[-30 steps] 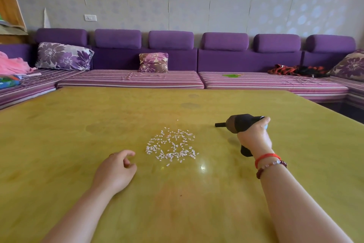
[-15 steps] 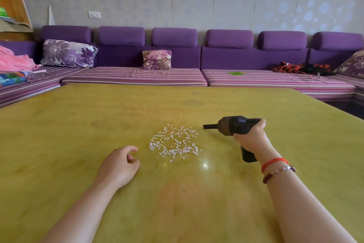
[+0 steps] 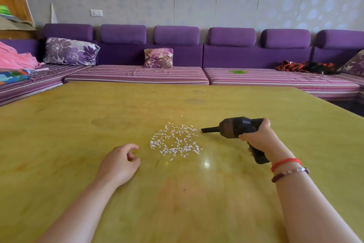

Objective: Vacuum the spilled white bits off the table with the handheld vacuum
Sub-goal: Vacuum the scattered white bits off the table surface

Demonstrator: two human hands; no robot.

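A patch of small white bits (image 3: 175, 140) lies scattered on the yellow-green table (image 3: 78, 124), near its middle. My right hand (image 3: 260, 137) grips the handle of a black handheld vacuum (image 3: 236, 127). Its narrow nozzle points left and its tip sits just right of the bits, close above the table. My left hand (image 3: 120, 162) rests on the table to the left of the bits, fingers loosely curled and holding nothing.
A purple sofa (image 3: 177, 73) with striped seats wraps the far and left sides of the table. On it lie flowered cushions (image 3: 158, 58), pink cloth (image 3: 15, 59) and a dark red garment (image 3: 303, 66).
My right hand has brought the vacuum left, so the nozzle tip is now nearer the right edge of the bits. The left hand has stayed in place.
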